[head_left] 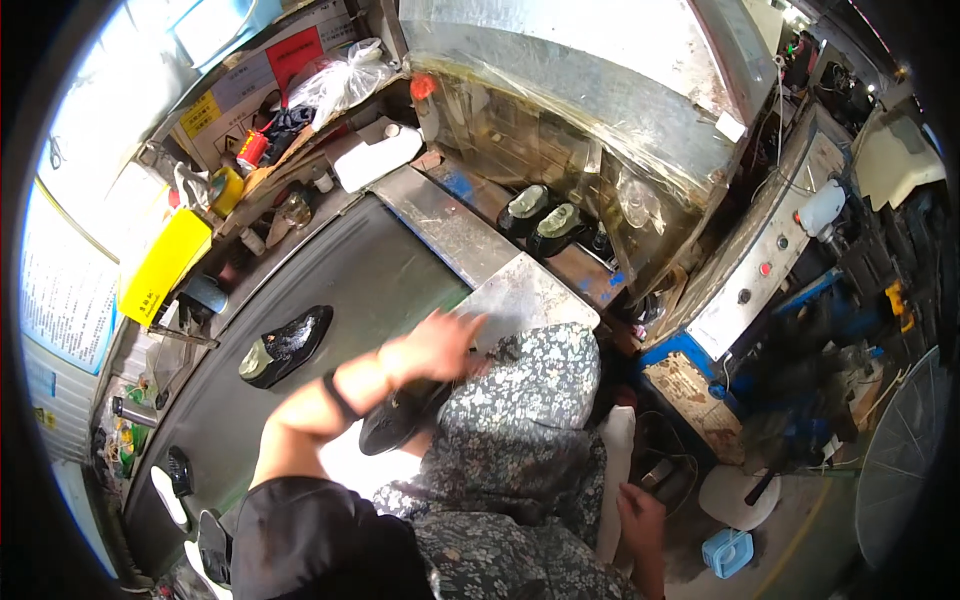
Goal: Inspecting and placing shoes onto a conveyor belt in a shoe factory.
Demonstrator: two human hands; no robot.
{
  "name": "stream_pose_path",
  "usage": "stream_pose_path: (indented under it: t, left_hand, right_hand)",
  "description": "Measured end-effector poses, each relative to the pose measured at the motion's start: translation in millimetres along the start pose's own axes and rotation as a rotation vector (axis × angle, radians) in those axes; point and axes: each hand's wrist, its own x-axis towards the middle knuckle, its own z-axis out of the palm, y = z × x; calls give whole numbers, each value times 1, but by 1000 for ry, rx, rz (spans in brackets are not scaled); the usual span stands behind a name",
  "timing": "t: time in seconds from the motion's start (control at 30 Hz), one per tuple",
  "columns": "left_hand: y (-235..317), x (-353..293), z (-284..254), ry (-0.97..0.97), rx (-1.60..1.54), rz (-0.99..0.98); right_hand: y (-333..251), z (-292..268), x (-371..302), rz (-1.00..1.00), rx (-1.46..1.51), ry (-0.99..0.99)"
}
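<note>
Left hand [435,350], blurred, is bent over the apron [520,385], right of the belt [385,275]; grasp cannot be determined. Right hand [640,518], partly curled beside a white piece [617,460], is farther right of the belt; grip unconfirmed. A dark shoe [390,425] shows beneath the left forearm [305,420], against the belt's right side. A black shoe [292,348] lies on the belt.

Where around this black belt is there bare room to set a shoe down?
Try the flat black belt between the glossy black shoe and the long grey metal ledge; the ledge's upper stretch is bare too. It's crowded along the left, around the round yellow roll, and at lower left, with white-soled black shoes.
</note>
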Motion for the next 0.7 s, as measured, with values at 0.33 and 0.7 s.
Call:
stream_pose_path:
  t: [0.33, 0.7]
  left_hand:
    - [-36, -92, 82, 415, -1268, -276]
    - [149, -66, 62, -14, -797, 552]
  right_hand:
    - [-137, 83, 52, -441, 414, -378]
    - [-128, -136, 36, -351, 545, 269]
